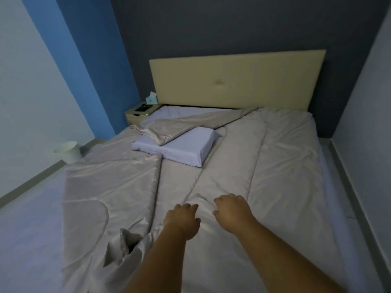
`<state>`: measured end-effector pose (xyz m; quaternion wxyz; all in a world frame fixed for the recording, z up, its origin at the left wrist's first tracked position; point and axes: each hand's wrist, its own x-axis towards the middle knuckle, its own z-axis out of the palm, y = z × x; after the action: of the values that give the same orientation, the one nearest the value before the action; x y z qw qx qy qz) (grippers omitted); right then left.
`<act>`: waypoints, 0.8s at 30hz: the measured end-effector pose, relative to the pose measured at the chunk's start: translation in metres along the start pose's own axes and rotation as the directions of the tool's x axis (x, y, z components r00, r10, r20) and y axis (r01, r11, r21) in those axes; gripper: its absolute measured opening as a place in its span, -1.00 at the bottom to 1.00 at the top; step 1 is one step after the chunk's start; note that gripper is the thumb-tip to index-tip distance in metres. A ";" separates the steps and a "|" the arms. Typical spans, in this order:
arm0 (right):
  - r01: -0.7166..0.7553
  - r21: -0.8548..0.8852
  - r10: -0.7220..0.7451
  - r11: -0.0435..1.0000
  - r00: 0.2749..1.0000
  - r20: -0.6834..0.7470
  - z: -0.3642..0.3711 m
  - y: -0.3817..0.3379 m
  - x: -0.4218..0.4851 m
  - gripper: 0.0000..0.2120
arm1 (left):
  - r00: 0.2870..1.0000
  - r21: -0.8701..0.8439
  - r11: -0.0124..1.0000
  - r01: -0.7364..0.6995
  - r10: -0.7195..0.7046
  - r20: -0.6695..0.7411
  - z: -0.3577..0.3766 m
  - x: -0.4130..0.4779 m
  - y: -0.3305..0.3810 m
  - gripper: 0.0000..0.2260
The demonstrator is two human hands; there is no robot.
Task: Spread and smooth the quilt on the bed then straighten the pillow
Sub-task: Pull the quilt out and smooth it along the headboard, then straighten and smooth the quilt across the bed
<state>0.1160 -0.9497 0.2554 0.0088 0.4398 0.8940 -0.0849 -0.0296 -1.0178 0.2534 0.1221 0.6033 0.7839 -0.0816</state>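
A beige satin quilt lies rumpled over the bed, with long folds running from foot to head. Its left part is doubled over near the foot. A white pillow rests slantwise on top of the quilt left of the middle, and a folded-back quilt corner covers its far end. My left hand and my right hand are close together near the foot. Their fingers curl into a raised ridge of quilt between them.
A yellow headboard stands against the dark wall. A small bedside table with a tissue box sits at the far left corner. A pale bin stands on the floor left of the bed. A wall runs close along the right side.
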 end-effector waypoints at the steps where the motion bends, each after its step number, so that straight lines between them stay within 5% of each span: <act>1: -0.018 0.017 0.018 1.000 1.000 -0.010 0.009 -0.005 0.016 -0.62 | 1.000 0.008 1.000 -0.016 0.016 -0.019 0.007 0.016 -0.015 -0.48; 8: -0.087 0.078 0.092 0.993 0.994 -0.060 0.066 -0.030 0.109 -0.53 | 0.994 -0.011 0.996 -0.094 0.093 -0.054 0.049 0.116 -0.088 -0.43; 17: -0.079 0.079 0.089 0.994 0.988 -0.125 0.162 0.007 0.209 -0.49 | 0.993 -0.114 0.988 -0.106 0.100 -0.058 0.142 0.245 -0.098 -0.43; 24: -0.074 0.031 0.076 0.997 0.995 -0.070 0.261 0.028 0.250 -0.46 | 0.996 -0.230 0.973 -0.009 -0.011 -0.086 0.226 0.307 -0.104 -0.46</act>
<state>-0.0303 -0.7780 -0.0286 -0.0261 0.4758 0.8753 -0.0818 -0.1833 -0.8230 -0.0533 0.1570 0.5876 0.7929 0.0359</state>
